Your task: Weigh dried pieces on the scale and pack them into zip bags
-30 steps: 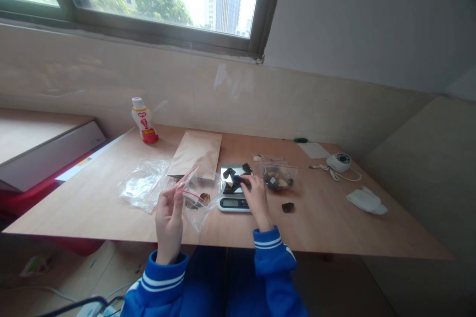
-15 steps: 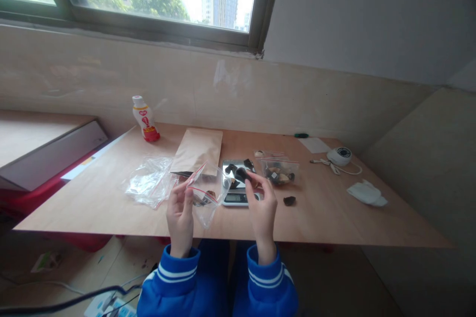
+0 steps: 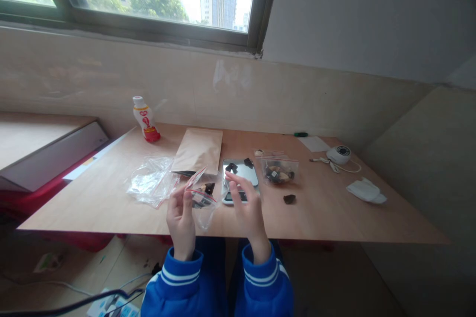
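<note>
My left hand (image 3: 181, 220) pinches the rim of a clear zip bag (image 3: 204, 218) with a red stripe, its mouth held apart. Dark and tan dried pieces (image 3: 208, 188) show at the bag. To its right, my right hand (image 3: 250, 210) hovers over the front of a small digital scale (image 3: 248, 174), fingers stretched out and holding nothing that I can see. On the scale's plate lie a few dark, curled pieces (image 3: 231, 167); the hand hides part of the plate and display. One loose dark piece (image 3: 289, 199) rests on the table right of the scale.
A filled zip bag (image 3: 279, 171) lies right of the scale, a brown paper pouch (image 3: 199, 151) behind left. Empty clear bags (image 3: 148, 181) are piled at left, near a white-red bottle (image 3: 146, 120). At right are a white camera (image 3: 339, 155) and a crumpled white cloth (image 3: 367, 192).
The dark piece pinched in my right hand has left its fingers, which have moved left and spread. A dark and tan piece now shows at the bag's opening.
</note>
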`<state>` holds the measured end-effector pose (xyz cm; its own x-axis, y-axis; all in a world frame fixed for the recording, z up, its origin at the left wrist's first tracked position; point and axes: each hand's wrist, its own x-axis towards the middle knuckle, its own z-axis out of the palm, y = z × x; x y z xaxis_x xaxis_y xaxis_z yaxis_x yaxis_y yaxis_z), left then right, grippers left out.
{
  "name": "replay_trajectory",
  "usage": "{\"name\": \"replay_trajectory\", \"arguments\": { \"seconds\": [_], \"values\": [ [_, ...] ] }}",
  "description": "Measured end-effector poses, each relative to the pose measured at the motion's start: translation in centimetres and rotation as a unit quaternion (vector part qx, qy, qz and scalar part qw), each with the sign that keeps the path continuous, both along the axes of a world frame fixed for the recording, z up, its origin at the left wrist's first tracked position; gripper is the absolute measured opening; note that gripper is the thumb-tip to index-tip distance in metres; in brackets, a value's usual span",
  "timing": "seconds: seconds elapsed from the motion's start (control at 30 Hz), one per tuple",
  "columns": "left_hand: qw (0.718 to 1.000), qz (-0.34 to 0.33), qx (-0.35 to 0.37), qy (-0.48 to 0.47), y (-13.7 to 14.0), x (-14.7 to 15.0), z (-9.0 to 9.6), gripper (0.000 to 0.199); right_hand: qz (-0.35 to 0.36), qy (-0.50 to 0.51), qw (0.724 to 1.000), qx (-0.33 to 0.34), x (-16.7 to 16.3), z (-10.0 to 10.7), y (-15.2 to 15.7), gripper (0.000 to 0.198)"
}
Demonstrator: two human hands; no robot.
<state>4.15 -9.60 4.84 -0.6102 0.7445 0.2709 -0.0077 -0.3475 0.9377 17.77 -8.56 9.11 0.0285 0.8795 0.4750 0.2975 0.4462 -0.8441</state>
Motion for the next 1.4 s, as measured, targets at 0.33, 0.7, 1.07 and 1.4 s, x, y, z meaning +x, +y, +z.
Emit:
{"name": "replay_trajectory", "arguments": {
  "seconds": [0.33,0.7,1.07,1.4],
  "values": [
    [0.999,0.038,-0.003,-0.006,0.6,-0.6,-0.4,0.032,-0.110,-0.204,0.972,-0.037,-0.1,-6.6,4.2,0.032],
    [0.999,0.047,0.001,-0.009,0.2,-1.0,-0.2,0.033,-0.230,-0.046,0.972,-0.018,1.2,-4.4,3.2,0.026],
    [0.999,0.054,-0.007,-0.004,0.5,-0.8,-0.2,0.033,0.005,-0.029,1.000,0.001,-0.8,-0.8,2.6,0.033],
    [0.991,0.122,0.014,-0.049,0.1,-3.9,-0.2,0.034,-0.074,-0.338,0.935,-0.077,1.1,-4.8,10.7,0.028]
  ]
}}
